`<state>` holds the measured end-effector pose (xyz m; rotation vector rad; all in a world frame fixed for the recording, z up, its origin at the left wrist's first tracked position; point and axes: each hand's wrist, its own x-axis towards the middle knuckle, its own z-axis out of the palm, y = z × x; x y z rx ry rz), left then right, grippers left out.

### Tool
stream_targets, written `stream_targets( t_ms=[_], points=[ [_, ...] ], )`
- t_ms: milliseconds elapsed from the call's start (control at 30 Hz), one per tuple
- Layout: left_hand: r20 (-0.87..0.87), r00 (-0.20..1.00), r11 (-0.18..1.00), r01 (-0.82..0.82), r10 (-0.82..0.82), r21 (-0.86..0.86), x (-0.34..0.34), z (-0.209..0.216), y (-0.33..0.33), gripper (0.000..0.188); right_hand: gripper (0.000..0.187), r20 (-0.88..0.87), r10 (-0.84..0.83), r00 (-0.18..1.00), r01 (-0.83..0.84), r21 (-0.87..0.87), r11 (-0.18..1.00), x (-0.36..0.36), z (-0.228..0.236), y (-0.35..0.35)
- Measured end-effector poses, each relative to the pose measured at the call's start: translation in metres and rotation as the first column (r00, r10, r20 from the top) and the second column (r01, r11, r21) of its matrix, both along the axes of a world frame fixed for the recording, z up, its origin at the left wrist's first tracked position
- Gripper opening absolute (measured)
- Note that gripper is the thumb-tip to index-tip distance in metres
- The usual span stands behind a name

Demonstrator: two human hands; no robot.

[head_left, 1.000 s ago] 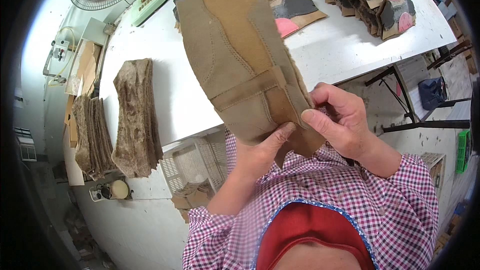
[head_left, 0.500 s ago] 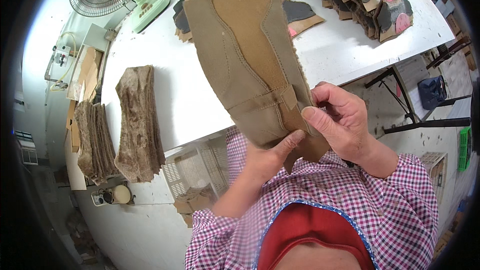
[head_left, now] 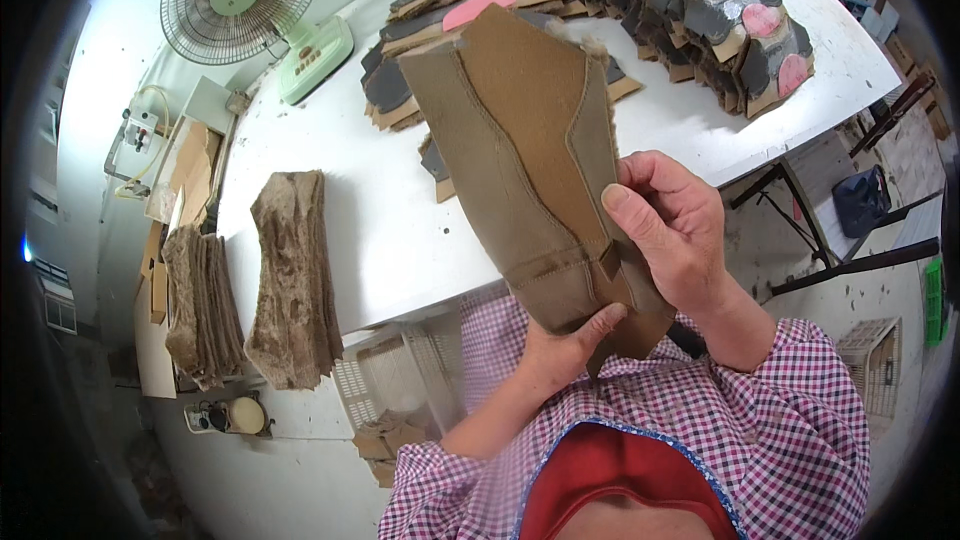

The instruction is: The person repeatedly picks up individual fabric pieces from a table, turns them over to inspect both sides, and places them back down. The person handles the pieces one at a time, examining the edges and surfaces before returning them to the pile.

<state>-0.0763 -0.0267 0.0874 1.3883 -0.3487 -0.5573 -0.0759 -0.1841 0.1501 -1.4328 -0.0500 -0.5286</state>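
A person, seen from above in a checked smock, holds a stitched brown piece (head_left: 530, 150) out in front of the body, over the near edge of a white counter (head_left: 400, 250). The left hand (head_left: 565, 342) has it by the lower end, thumb across the front and fingers hidden behind; the right hand (head_left: 675, 230) pinches its right edge between thumb and forefinger. Both grips are closed on the piece.

Since all the support is low and to one side, the free upper end could sag or twist if either grip loosens. A small loose flap (head_left: 608, 260) near the right thumb might fold under if pressed. The piece seems layered, so uneven pulling could shift the layers. Its top overlaps the stacks behind in this view; how near they really are cannot be told.

The piece looks like suede or leather: matte olive-brown sides, a tan centre panel with curving stitched seams, a pointed top and a fuzzy right edge. On the counter's left stands a shaggy, matted brown bundle (head_left: 290, 280); another fuzzy bundle (head_left: 205, 305) is beside it. Beyond, overlapping grey-and-tan pieces (head_left: 700, 20) carry smooth, rounded pink patches (head_left: 762, 20).
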Motion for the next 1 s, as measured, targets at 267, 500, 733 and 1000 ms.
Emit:
stream_targets(
  t_ms=[267, 500, 733, 1000],
  points=[
    [-0.061, 0.996, 0.997, 0.067, -0.066, 0.027, -0.005, -0.010, 0.002, 0.039, 0.013, 0.106, -0.092, 0.990, 0.086, 0.062, 0.994, 0.024, 0.026, -0.011],
    [-0.127, 0.991, 0.999, 0.037, -0.033, 0.033, 0.000, -0.021, 0.014, 0.042, 0.015, 0.072, 0.002, 0.997, -0.004, 0.024, 1.000, 0.035, 0.027, -0.033],
    [-0.025, 0.992, 0.990, -0.124, 0.126, 0.070, 0.041, 0.009, 0.064, 0.034, 0.018, 0.114, 0.065, 0.991, -0.065, -0.001, 0.998, 0.051, 0.024, -0.058],
    [0.995, 0.084, 0.768, -0.640, 0.059, 0.008, 0.125, 0.014, 0.066, 0.036, 0.033, 0.162, 0.424, 0.891, -0.452, 0.396, 0.799, 0.085, 0.009, -0.081]
  ],
)
